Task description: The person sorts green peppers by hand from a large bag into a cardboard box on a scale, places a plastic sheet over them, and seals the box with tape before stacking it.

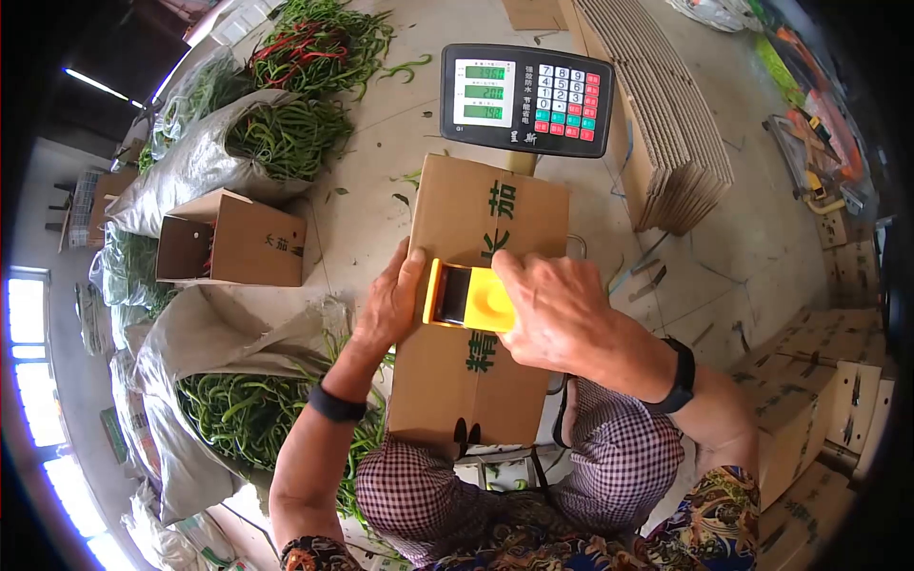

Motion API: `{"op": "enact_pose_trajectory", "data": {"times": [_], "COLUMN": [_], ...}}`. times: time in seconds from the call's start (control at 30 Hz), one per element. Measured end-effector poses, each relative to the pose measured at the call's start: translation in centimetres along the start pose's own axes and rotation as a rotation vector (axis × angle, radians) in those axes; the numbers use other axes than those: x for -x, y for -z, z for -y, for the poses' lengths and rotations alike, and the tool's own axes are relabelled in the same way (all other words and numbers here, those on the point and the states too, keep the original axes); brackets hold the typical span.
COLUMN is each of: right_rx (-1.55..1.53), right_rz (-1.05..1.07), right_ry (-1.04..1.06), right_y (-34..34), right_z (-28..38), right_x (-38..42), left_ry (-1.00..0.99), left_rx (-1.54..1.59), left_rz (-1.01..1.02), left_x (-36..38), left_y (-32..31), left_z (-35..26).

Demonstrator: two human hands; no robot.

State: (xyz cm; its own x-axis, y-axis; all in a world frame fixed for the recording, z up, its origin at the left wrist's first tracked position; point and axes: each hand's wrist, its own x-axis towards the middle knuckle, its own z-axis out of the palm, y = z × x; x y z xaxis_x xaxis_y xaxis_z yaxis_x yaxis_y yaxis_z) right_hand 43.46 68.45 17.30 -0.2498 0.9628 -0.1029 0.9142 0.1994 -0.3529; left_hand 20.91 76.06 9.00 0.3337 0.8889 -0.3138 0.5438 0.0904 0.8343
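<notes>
A closed cardboard box [514, 400] with green printed characters lies in front of me, above my knees. My right hand [552, 309] is wrapped round a yellow tape dispenser [490, 298], which rests across the middle of the box top. My left hand [390, 300] lies against the box's left edge, thumb on top, its fingers partly hidden over the side. Just beyond the box, a scale display [526, 100] shows lit green digits beside its keypad.
Open sacks of green peppers [243, 414] stand at the left, with red peppers [303, 48] on a pile behind. A small open box [252, 238] sits between sacks. Flattened cartons [657, 114] are stacked behind right; more boxes [781, 400] stand at the right.
</notes>
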Motion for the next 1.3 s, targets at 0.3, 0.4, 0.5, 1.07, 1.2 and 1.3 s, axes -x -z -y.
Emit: {"op": "enact_pose_trajectory", "data": {"times": [0.3,0.4,0.5,1.07,1.2,1.3], "right_rx": [-0.206,-0.202,-0.137,0.019,-0.013,0.074], "right_rz": [-0.05,-0.133,-0.235,0.078,0.118,0.279], "right_ry": [-0.09,-0.075,-0.107,-0.246,-0.241,-0.305], "right_y": [-2.3,-6.4,-10.6,-16.4,-17.3,-17.4], "right_z": [-6.8,-10.4,-14.2,-13.8,-12.2,-11.1], "right_x": [8.2,11.3,14.6,9.3,7.0,4.8], "left_ry": [0.091,0.118,0.1,0.072,0.136,0.134], "left_rx": [-0.174,-0.23,-0.157,0.205,0.255,0.241], "left_rz": [-0.056,-0.131,-0.078,-0.034,0.005,0.0], "left_x": [-1.2,-0.9,-1.5,-1.3,-1.2,-1.3], "left_y": [4.6,4.2,4.5,5.0,4.8,5.2], "left_z": [5.2,4.4,4.8,5.7,5.4,6.1]}}
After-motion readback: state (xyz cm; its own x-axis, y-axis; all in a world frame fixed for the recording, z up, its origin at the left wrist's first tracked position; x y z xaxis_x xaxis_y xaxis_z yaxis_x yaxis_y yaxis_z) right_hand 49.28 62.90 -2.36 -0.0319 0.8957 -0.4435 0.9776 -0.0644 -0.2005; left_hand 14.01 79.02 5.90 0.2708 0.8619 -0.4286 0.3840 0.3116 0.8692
